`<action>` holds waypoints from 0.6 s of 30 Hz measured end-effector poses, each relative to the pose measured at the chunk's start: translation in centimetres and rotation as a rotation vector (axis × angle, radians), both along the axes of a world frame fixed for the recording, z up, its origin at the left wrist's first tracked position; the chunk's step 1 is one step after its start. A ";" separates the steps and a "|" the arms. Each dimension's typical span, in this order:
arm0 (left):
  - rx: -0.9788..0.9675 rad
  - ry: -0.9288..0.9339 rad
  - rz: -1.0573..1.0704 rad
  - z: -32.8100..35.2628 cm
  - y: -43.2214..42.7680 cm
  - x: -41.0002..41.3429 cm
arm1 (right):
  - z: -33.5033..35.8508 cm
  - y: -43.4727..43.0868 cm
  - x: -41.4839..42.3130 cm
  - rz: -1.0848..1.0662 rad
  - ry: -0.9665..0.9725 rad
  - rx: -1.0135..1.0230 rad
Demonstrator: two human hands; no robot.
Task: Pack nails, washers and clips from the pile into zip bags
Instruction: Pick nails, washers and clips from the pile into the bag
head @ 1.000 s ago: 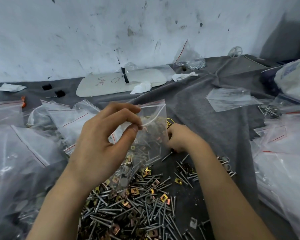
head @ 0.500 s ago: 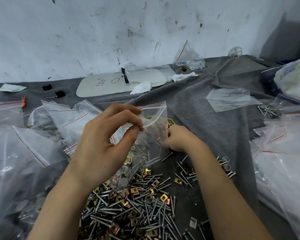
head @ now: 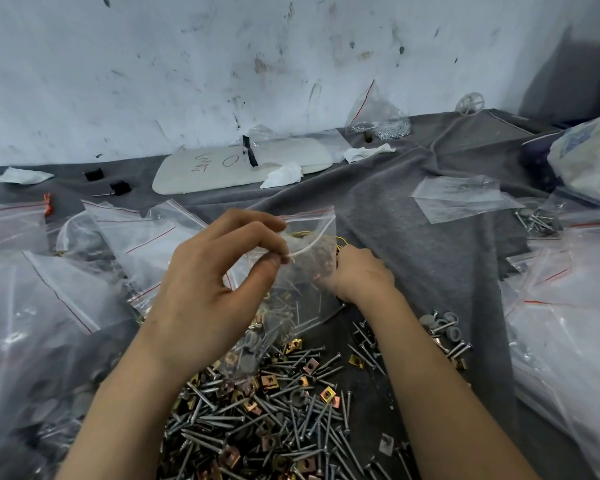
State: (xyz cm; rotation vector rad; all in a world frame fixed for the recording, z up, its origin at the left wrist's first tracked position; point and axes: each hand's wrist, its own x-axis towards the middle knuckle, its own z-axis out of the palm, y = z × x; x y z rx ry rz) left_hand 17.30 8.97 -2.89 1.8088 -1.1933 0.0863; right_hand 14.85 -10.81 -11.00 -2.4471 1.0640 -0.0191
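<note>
Left hand (head: 205, 289) is raised over the pile (head: 274, 410), wrist bent back. Its thumb and fingertips pinch the near lip of the zip bag (head: 302, 282) at the mouth. The bag hangs from that single pinch. Its long axis runs from the mouth, high and far, down toward the near side. The lower end lies on or just above the pile; cannot tell which. The mouth gapes, with the white zip strip bowed out toward the right. A few nails and clips show through the plastic.

Right hand (head: 361, 275) sits low on the grey surface (head: 413, 237) at the far edge of the pile, just right of the bag and against its right side. Its fingers are curled under and turned away from view. Cannot tell whether they grip anything.

Judgement: the filling step is in hand. The mouth lies up and left of the right hand, which is the freer hand. The coming move probably needs a short lift over the open lip while the left hand keeps the mouth spread.

Loose washers (head: 444, 325) lie right of the forearm.
</note>
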 end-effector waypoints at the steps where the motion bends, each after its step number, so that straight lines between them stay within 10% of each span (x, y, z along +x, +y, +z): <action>1: 0.001 0.004 0.003 0.0 0.0 0.0 | -0.1 0.0 0.1 -0.007 -0.001 -0.009; 9: 0.000 0.004 0.000 0.0 0.0 0.0 | 1.1 -0.9 -0.5 -0.003 -0.070 0.097; 18: 0.029 -0.035 0.013 -0.4 -0.1 0.3 | 8.6 -0.9 -4.2 0.096 -0.886 0.206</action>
